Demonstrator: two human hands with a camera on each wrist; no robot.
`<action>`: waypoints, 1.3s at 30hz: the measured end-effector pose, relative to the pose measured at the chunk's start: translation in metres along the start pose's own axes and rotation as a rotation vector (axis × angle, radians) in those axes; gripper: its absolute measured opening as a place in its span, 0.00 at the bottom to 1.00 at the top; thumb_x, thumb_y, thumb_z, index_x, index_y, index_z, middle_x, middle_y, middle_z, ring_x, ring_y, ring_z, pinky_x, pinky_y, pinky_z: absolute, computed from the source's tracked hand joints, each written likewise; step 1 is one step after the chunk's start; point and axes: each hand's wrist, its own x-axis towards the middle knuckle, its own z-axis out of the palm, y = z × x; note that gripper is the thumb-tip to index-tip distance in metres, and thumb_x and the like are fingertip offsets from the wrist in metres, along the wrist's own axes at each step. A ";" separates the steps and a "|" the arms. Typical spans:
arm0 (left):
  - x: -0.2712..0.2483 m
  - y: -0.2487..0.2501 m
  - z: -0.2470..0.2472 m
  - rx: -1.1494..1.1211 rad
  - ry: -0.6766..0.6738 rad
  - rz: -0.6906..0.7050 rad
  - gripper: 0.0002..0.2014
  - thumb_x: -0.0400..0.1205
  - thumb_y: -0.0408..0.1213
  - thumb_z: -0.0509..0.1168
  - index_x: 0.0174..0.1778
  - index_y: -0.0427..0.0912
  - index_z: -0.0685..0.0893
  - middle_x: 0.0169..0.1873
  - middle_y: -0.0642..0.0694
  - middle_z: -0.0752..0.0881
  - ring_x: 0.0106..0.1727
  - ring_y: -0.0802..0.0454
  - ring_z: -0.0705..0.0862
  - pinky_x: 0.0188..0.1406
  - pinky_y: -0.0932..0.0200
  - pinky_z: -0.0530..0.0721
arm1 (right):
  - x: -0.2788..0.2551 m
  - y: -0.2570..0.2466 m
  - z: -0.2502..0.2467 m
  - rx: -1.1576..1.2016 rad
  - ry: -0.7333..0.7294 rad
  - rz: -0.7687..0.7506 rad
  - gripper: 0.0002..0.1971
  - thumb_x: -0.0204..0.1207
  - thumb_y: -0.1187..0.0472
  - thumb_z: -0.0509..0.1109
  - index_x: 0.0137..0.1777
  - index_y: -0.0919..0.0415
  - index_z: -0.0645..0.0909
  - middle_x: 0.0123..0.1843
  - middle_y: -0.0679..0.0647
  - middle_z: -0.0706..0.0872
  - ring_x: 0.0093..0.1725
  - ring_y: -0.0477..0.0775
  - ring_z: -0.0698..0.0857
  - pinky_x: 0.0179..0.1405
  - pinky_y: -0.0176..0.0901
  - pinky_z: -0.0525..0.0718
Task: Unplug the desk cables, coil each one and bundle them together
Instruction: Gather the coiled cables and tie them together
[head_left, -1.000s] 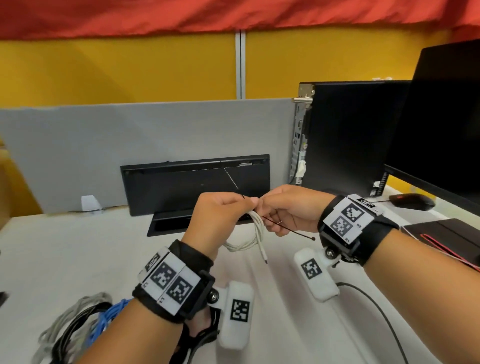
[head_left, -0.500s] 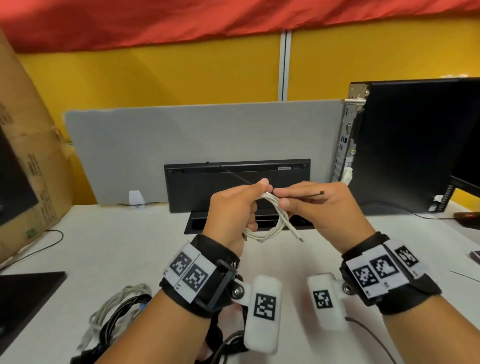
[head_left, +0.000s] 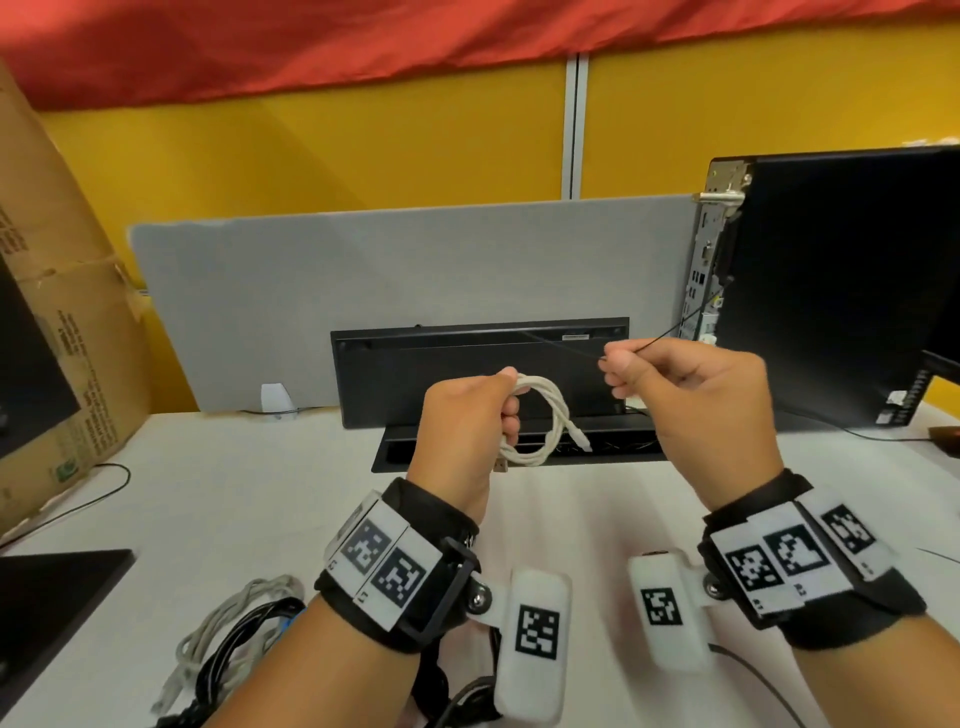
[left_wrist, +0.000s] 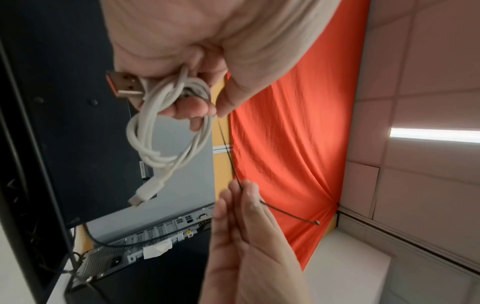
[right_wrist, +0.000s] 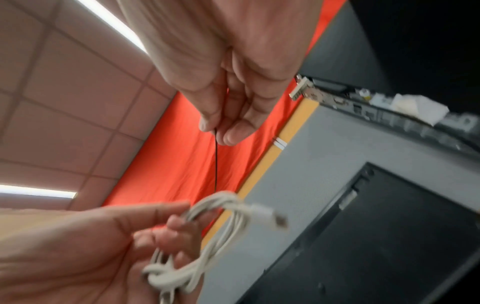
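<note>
1. Bench (head_left: 218, 499), white, with a grey partition (head_left: 405, 291) along its back edge; black raised panel (head_left: 467, 374) over a cable slot behind the hands; computer tower (head_left: 831, 291) at right, rear ports facing in; cardboard box (head_left: 57, 291) at left.
2. Heap of grey, black and blue cables (head_left: 234, 639) lying on the bench at lower left, apparently coiled already; cut off by the lower frame edge, so count and tying impossible to judge.
3. Left hand (head_left: 467, 431) raised above the bench, fingers curled round the white USB cable (head_left: 540, 426); coil gathered in several loops, flat plug beside the palm and small plug dangling free.
4. Right hand (head_left: 701, 405) level with the left and apart from it, thumb and forefinger pinching the thin black tie wire (left_wrist: 231, 160); wire running taut from the left-hand grip to this pinch, free tail curving beyond.
5. Step in hand, by judgement: binding the coiled white cable, not unplugging; next move likely to call for passing the wire round the loops and twisting its ends, with the left grip firm enough to keep the loops from springing apart.
6. Hard to make out: wire anchoring inside the left fingers hidden; any turn already round the coil not discernible; right wrist view blurred.
</note>
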 end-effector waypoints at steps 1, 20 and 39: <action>0.002 0.000 -0.001 -0.026 0.040 0.006 0.13 0.86 0.36 0.63 0.48 0.29 0.87 0.26 0.47 0.78 0.26 0.54 0.74 0.30 0.59 0.76 | 0.002 -0.002 -0.004 -0.032 0.001 -0.023 0.04 0.75 0.63 0.75 0.43 0.53 0.91 0.37 0.45 0.92 0.35 0.46 0.90 0.39 0.34 0.88; -0.010 0.005 0.008 -0.234 0.099 0.203 0.08 0.83 0.33 0.66 0.54 0.32 0.85 0.29 0.46 0.81 0.29 0.54 0.76 0.36 0.59 0.78 | -0.010 -0.011 0.009 -0.029 -0.143 0.078 0.05 0.73 0.65 0.76 0.39 0.56 0.92 0.36 0.44 0.92 0.31 0.47 0.88 0.34 0.34 0.88; -0.020 -0.003 0.018 -0.339 -0.022 -0.011 0.21 0.87 0.36 0.61 0.69 0.22 0.74 0.28 0.41 0.78 0.28 0.51 0.73 0.34 0.56 0.75 | -0.021 -0.011 0.020 0.166 -0.052 0.149 0.04 0.74 0.69 0.74 0.41 0.64 0.91 0.43 0.52 0.93 0.38 0.55 0.91 0.41 0.43 0.90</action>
